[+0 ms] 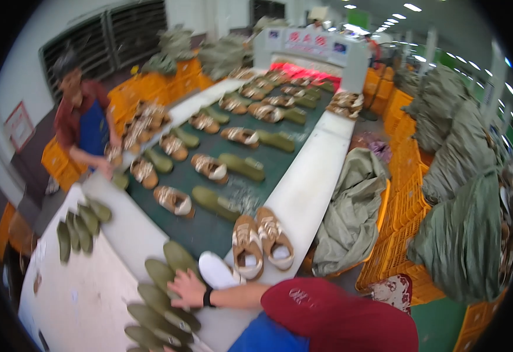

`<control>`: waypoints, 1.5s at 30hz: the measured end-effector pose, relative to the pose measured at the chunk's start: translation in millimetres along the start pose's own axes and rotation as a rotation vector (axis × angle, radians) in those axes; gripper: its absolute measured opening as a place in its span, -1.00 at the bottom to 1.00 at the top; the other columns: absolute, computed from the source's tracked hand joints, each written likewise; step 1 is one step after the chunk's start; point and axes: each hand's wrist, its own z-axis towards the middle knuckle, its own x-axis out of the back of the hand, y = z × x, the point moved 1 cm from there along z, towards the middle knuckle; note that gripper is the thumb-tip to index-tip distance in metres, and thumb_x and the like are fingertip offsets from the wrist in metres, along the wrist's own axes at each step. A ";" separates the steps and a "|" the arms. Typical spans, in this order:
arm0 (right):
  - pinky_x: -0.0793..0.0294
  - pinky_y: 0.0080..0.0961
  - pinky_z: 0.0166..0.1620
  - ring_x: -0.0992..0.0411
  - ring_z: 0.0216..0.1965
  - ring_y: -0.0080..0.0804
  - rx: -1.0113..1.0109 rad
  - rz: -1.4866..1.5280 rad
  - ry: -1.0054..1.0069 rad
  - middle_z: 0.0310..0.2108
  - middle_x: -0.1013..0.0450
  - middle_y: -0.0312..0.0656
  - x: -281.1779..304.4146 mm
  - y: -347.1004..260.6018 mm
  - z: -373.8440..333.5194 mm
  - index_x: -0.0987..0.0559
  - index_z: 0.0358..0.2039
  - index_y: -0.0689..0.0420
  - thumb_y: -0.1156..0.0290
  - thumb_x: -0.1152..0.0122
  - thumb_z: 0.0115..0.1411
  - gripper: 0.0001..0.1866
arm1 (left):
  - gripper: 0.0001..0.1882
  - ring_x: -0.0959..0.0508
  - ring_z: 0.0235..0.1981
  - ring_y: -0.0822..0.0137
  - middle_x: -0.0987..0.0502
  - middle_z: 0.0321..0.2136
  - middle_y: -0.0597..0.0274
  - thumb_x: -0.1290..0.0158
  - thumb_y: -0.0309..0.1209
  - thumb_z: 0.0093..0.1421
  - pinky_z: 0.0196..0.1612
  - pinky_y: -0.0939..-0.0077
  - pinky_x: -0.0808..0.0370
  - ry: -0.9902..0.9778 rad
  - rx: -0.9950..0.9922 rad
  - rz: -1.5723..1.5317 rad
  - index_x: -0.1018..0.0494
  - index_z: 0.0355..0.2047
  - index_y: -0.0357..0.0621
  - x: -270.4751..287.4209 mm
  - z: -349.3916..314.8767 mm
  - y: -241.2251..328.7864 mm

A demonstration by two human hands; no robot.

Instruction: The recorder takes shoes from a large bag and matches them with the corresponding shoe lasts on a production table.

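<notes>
From the lower right, my right hand (187,288) reaches left across the white table, a dark band at its wrist. Its fingers are spread over a row of olive-green insoles (157,296), touching those near the row's upper end. Beside the wrist rests an insole with a white face (216,270). A pair of tan-and-white sneakers (261,242) stands on the white ledge just beyond. My left hand is out of view.
A dark green conveyor belt (209,182) carries sneakers and green insoles. At its left, a co-worker (86,117) in a blue apron handles items beside more green insoles (80,226). Orange crates (394,234) and grey-green sacks (353,211) stand along the right.
</notes>
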 end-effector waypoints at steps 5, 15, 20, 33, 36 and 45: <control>-0.39 -0.16 -0.17 -0.30 -0.17 0.00 -0.075 0.080 0.206 -0.24 -0.32 0.02 25.3 38.8 5.9 -0.35 -0.06 0.05 0.30 -0.18 -0.12 -0.47 | -0.41 -0.19 0.12 -0.07 -0.41 -0.03 0.04 0.03 -0.12 0.11 0.12 -0.01 -0.12 -0.142 0.047 -0.065 -0.22 0.13 -0.09 -4.2 8.3 17.8; -0.44 -0.22 -0.31 -0.47 -0.37 -0.03 -0.257 0.295 -0.413 -0.44 -0.47 0.05 48.6 71.7 5.3 -0.02 0.21 0.00 0.23 -0.14 -0.08 -0.17 | -0.43 -0.14 0.16 -0.03 -0.49 -0.12 0.14 0.06 -0.15 0.14 0.14 -0.10 -0.05 -0.146 0.070 -0.022 -0.20 0.13 -0.08 2.2 6.9 11.7; -0.11 -0.64 -0.67 -0.17 -0.66 -0.58 -0.841 1.447 -0.375 -0.50 -0.28 -0.34 82.7 146.8 60.6 -0.16 0.14 -0.03 0.24 -0.11 0.03 -0.36 | -0.43 -0.14 0.16 -0.04 -0.50 -0.16 0.13 0.05 -0.17 0.13 0.14 -0.11 -0.04 -0.113 0.051 -0.015 -0.20 0.13 -0.08 0.0 6.4 11.4; -0.37 -0.19 -0.03 -0.42 -0.12 0.01 -0.415 0.041 -0.477 -0.18 -0.44 0.13 24.8 188.4 97.6 -0.07 0.18 0.18 0.12 -0.13 -0.03 -0.19 | -0.44 -0.14 0.16 -0.02 -0.49 -0.13 0.13 0.04 -0.21 0.11 0.18 -0.02 -0.01 -0.145 0.077 -0.023 -0.21 0.12 -0.09 3.2 9.4 15.3; -0.39 -0.19 -0.07 -0.43 -0.15 0.04 -0.463 0.082 -0.425 -0.23 -0.44 0.19 1.3 188.3 99.9 -0.27 -0.06 0.30 0.18 -0.12 -0.06 -0.39 | -0.44 -0.14 0.15 -0.02 -0.49 -0.12 0.13 0.04 -0.21 0.11 0.18 0.00 -0.02 -0.157 0.078 -0.015 -0.22 0.11 -0.10 4.4 10.1 20.4; -0.44 -0.18 -0.18 -0.45 -0.24 0.05 -0.170 0.052 -0.433 -0.29 -0.47 0.08 51.1 175.1 80.1 -0.34 -0.08 0.21 0.22 -0.16 -0.06 -0.46 | -0.45 -0.17 0.13 0.00 -0.44 -0.04 0.17 0.05 -0.14 0.13 0.16 0.00 -0.05 -0.192 0.069 0.007 -0.24 0.11 -0.07 -2.9 11.5 20.1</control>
